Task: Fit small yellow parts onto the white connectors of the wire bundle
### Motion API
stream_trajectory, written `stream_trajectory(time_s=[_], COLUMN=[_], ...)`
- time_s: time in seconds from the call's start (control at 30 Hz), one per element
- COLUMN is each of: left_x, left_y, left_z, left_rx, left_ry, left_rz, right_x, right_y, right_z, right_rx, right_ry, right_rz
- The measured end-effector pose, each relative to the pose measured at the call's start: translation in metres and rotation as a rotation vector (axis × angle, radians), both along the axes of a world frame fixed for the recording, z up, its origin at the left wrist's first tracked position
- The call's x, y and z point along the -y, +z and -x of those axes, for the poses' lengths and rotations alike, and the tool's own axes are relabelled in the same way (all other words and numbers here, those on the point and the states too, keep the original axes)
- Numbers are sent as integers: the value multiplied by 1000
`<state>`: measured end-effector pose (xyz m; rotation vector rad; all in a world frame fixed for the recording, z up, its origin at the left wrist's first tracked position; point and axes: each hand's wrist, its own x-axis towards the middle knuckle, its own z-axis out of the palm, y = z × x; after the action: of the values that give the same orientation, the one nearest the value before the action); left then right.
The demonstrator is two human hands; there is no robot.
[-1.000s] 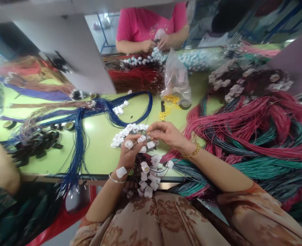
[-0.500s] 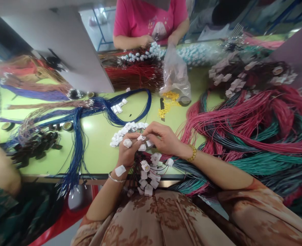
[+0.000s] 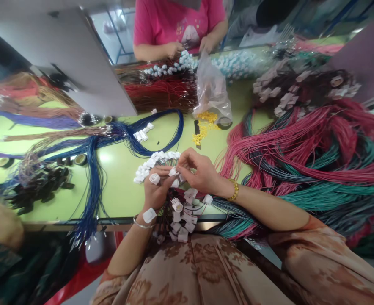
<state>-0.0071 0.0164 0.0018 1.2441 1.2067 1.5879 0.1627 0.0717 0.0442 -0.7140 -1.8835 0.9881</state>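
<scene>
My left hand (image 3: 157,191) is closed round a white plastic connector (image 3: 173,171), held between thumb and forefinger. My right hand (image 3: 202,171) pinches right at that connector; anything tiny between its fingertips is hidden. Another white connector (image 3: 154,178) shows by the left knuckles. Below the hands, a cluster of white connectors on dark wires (image 3: 183,234) hangs over the table's front edge. Just beyond the left hand lies a row of similar white connectors (image 3: 142,171). Small yellow plastic pieces (image 3: 200,136) are heaped farther back.
Pink and green wire bundles (image 3: 288,148) cover the right side. Blue wires (image 3: 93,178) and black connectors (image 3: 37,190) lie left. A clear plastic bag (image 3: 210,89) stands at the back, before a co-worker in a pink shirt (image 3: 179,25). Another person's arm (image 3: 1,222) shows at far left.
My right hand has moved left, bringing its fingertips to the connector in my left hand. The co-worker's hand reached behind the bag and came back slightly. The view has shifted a little.
</scene>
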Motion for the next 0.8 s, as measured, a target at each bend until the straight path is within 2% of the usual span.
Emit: stream_trajectory(time_s=[0.07, 0.23, 0.33, 0.47, 0.53, 0.6, 0.67, 0.77, 0.8], left_x=[0, 0, 1, 1, 0, -1, -1, 1, 1], left_y=[0, -2, -1, 3, 4, 3, 1, -1, -1], left_z=[0, -2, -4, -4, -4, -4, -6, -10, -11], left_rx=[-4, -126, -214, -269, -265, -205, -75, 67, 78], left_ry=[1, 63, 147, 213, 201, 149, 68, -25, -33], left_rz=[-9, -47, -72, -26, 12, 73, 144, 169, 149], right_x=[0, -1, 8, 21, 17, -1, -30, -80, -93], right_y=[0, 2, -3, -13, -14, -13, -14, -25, -31], right_z=[0, -2, 1, 10, 11, 5, -10, -39, -48], right_rx=[13, 183, 279, 256, 219, 215, 256, 408, 486], right_ry=[-4, 19, 1, 43, 64, 32, -62, -264, -289], right_rz=[15, -230, -278, -324, -308, -226, -119, -40, -1])
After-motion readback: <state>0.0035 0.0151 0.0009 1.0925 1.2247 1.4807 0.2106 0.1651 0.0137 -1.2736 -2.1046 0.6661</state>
